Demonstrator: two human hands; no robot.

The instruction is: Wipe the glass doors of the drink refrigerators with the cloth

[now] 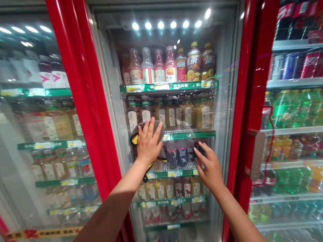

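A grey cloth [159,129] with yellow and black edges lies against the glass door [161,37] of a drinks cooler. My left hand [148,141] presses flat on this cloth, its fingers spread. To the right, my right hand [208,164] is at the glass with its fingers apart and nothing in it. Behind the pane, bottles [171,65] stand on shelves with green edge strips [186,135]. Dark blue bottles [182,154] show between my two hands.
Red door frames [85,84] border the glass on both sides. A metal handle [256,156] with a red cord [271,134] is on the right. Another cooler with green bottles [284,104] stands at the right, and more bottles [52,72] are behind glass at the left.
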